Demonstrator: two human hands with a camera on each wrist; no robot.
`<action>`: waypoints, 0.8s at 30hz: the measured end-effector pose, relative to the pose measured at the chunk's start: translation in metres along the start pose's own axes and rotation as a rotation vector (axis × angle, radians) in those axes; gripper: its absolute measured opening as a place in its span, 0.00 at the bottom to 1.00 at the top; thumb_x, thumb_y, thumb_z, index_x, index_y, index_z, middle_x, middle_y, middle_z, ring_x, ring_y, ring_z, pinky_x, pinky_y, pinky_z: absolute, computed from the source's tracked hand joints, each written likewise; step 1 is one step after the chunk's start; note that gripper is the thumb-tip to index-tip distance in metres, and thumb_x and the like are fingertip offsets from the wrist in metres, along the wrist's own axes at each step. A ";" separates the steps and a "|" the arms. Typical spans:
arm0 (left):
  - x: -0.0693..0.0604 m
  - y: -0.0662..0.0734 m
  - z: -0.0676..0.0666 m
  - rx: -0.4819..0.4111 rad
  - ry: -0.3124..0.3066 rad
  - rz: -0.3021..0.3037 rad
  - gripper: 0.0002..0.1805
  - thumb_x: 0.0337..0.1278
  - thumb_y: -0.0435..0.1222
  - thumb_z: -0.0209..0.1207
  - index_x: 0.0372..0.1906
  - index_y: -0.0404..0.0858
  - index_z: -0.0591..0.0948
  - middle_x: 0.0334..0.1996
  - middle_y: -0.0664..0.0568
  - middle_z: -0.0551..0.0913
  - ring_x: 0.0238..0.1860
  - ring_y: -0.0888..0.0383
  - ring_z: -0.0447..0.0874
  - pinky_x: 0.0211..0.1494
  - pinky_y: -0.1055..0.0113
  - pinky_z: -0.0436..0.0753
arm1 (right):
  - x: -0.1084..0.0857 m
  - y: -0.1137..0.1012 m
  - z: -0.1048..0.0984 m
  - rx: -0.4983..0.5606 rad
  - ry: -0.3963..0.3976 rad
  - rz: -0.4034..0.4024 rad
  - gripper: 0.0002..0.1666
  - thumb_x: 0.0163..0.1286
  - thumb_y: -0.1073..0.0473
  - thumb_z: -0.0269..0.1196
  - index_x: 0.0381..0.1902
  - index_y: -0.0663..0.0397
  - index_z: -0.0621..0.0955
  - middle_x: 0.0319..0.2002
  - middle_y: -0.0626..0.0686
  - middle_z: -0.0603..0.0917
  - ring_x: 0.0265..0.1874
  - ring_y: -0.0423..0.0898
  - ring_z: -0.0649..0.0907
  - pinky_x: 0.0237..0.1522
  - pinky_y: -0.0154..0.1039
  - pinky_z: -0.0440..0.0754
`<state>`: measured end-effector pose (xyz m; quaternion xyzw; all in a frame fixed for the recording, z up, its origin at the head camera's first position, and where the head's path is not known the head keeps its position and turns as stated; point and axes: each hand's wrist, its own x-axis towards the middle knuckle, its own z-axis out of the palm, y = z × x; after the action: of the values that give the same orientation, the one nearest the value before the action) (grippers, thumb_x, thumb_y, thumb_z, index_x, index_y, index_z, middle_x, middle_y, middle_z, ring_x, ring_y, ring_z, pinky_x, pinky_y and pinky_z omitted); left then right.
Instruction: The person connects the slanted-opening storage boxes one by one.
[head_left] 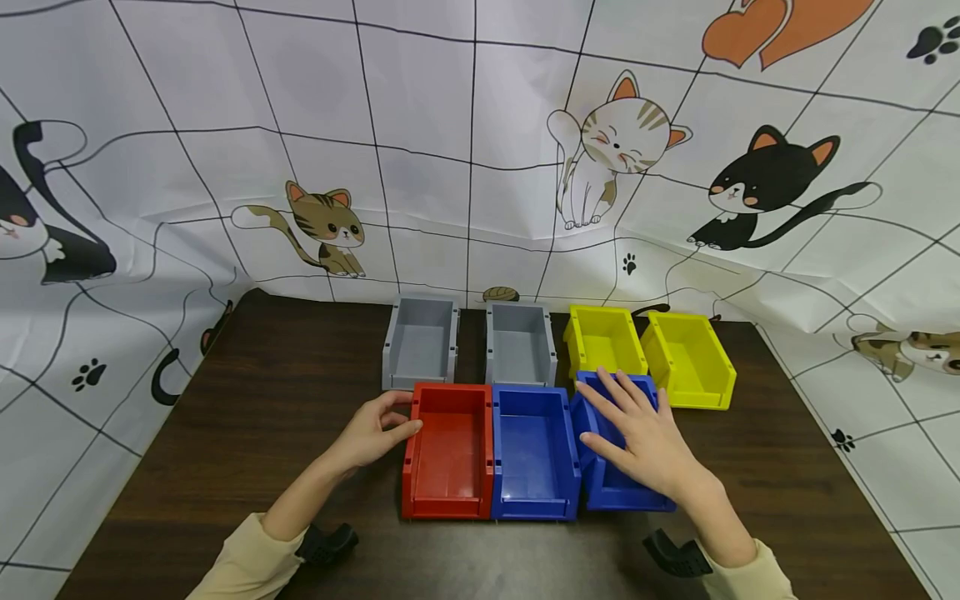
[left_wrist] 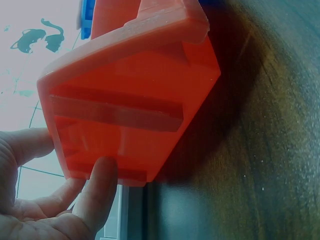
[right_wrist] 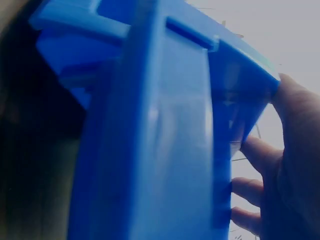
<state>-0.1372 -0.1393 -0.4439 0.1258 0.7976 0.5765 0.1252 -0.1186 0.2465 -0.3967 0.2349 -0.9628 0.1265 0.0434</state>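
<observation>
In the head view a red bin (head_left: 450, 454) and a blue bin (head_left: 532, 454) stand side by side. My left hand (head_left: 378, 433) grips the red bin at its rear left corner; the left wrist view shows fingers (left_wrist: 102, 185) against its outer wall. To the right sits a second blue bin (head_left: 626, 496), slightly skewed against the first. Over it my right hand (head_left: 648, 437) lies with fingers spread and fairly straight, covering much of its inside. The right wrist view has this blue bin (right_wrist: 175, 125) up close, fingers partly hidden behind it.
Two grey bins (head_left: 423, 337) stand behind the red and blue ones. Two yellow bins (head_left: 693, 358) are at the back right, the nearer edges close to the skewed blue bin. A cat-printed sheet (head_left: 420, 192) hangs behind the dark wooden table (head_left: 300, 375).
</observation>
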 end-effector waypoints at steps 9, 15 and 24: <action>0.000 0.000 0.000 0.003 0.002 0.005 0.26 0.61 0.34 0.58 0.59 0.24 0.67 0.47 0.33 0.80 0.42 0.48 0.81 0.44 0.60 0.77 | 0.000 0.000 0.005 -0.047 -0.023 0.017 0.38 0.66 0.35 0.54 0.71 0.34 0.60 0.72 0.54 0.55 0.70 0.59 0.52 0.58 0.74 0.41; -0.001 -0.001 -0.001 0.002 0.010 0.009 0.26 0.60 0.33 0.58 0.59 0.24 0.67 0.44 0.35 0.82 0.41 0.49 0.82 0.43 0.61 0.77 | 0.002 -0.002 0.006 -0.088 -0.037 0.009 0.39 0.65 0.34 0.54 0.71 0.35 0.61 0.72 0.54 0.55 0.70 0.59 0.54 0.58 0.74 0.43; 0.000 -0.003 0.001 0.010 0.013 0.012 0.25 0.60 0.34 0.59 0.58 0.24 0.68 0.41 0.36 0.83 0.41 0.49 0.82 0.42 0.62 0.75 | -0.001 -0.002 0.013 -0.104 -0.045 0.022 0.39 0.66 0.34 0.53 0.72 0.35 0.60 0.73 0.54 0.54 0.70 0.58 0.53 0.60 0.72 0.43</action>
<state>-0.1366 -0.1394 -0.4467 0.1273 0.8005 0.5741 0.1158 -0.1168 0.2421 -0.4094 0.2243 -0.9714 0.0714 0.0325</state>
